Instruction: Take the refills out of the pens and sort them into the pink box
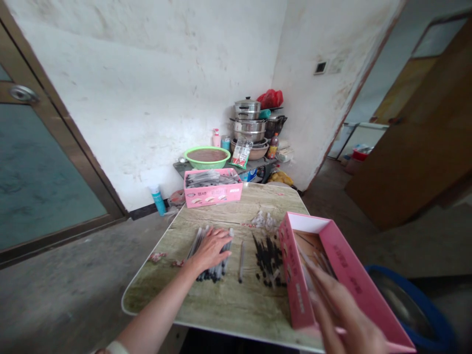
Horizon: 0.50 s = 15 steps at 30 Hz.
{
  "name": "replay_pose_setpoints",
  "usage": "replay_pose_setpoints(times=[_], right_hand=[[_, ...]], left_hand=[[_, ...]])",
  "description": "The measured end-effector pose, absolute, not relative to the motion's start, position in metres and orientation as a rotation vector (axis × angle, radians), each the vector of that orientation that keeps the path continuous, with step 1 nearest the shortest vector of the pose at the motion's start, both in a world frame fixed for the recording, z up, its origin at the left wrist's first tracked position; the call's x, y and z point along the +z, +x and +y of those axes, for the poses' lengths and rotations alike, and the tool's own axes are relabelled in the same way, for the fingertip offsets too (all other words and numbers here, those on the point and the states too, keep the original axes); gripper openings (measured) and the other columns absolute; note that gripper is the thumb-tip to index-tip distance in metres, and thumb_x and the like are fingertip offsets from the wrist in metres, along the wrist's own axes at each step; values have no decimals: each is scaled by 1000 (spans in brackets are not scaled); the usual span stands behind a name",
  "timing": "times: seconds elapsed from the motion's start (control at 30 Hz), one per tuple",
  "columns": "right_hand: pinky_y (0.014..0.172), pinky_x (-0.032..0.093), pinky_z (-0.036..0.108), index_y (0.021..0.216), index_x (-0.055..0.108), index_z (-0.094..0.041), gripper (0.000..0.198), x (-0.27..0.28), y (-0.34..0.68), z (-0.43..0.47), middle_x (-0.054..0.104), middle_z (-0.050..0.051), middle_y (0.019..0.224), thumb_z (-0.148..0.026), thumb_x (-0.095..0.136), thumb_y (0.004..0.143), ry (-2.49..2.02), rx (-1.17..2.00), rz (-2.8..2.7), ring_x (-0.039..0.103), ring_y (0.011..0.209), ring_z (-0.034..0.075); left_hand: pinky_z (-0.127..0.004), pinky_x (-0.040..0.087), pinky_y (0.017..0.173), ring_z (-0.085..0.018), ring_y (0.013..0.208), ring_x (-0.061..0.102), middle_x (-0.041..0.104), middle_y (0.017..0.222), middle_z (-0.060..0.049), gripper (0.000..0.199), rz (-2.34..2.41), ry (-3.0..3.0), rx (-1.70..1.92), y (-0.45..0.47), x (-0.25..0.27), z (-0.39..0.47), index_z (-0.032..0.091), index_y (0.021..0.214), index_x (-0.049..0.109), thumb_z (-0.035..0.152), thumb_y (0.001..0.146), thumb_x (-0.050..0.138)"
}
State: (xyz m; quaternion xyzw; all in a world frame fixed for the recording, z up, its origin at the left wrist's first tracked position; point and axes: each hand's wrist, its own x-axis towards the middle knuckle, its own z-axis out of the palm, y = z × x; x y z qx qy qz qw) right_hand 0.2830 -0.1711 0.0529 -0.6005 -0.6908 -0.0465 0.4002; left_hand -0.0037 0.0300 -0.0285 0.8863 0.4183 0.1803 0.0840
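My left hand [213,246] lies with its fingers spread over a row of slim translucent tubes with dark ends [217,272] on the table. Just right of them, a single tube [242,260] lies by itself. Farther right is a loose pile of short black pieces [268,258], their kind not clear. My right hand [342,307] reaches into a long open pink box [300,290] and is smeared by motion. Thin sticks [324,263] show on the box's brown bottom; a pale one is close to the right fingertips, but whether it is held cannot be made out.
Another pink box [214,194], full of tubes, stands at the table's [165,275] far edge. Small clear pieces [263,220] lie behind the black pile. Beyond are a green basin [207,165] and stacked pots [249,129]. A blue tub [416,305] stands at the right.
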Motion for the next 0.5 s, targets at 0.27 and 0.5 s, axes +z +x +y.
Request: replay_pose_setpoints(times=[0.27, 0.5], right_hand=[[107, 40, 43, 137, 49, -2, 51, -31, 193, -76, 49, 22, 140, -18, 48, 89, -2073, 17, -1772, 47, 130, 32], [110, 32, 45, 138, 49, -3, 52, -47, 210, -40, 50, 24, 138, -23, 51, 90, -2251, 33, -1675, 45, 131, 34]], left_hand=[[-52, 24, 114, -26, 127, 48, 59, 133, -5, 44, 1311, 2621, 587, -16, -41, 27, 26, 123, 62, 24, 79, 60], [-55, 25, 114, -27, 127, 49, 58, 134, -6, 43, 1336, 2615, 606, -33, -41, 27, 26, 123, 63, 24, 80, 58]])
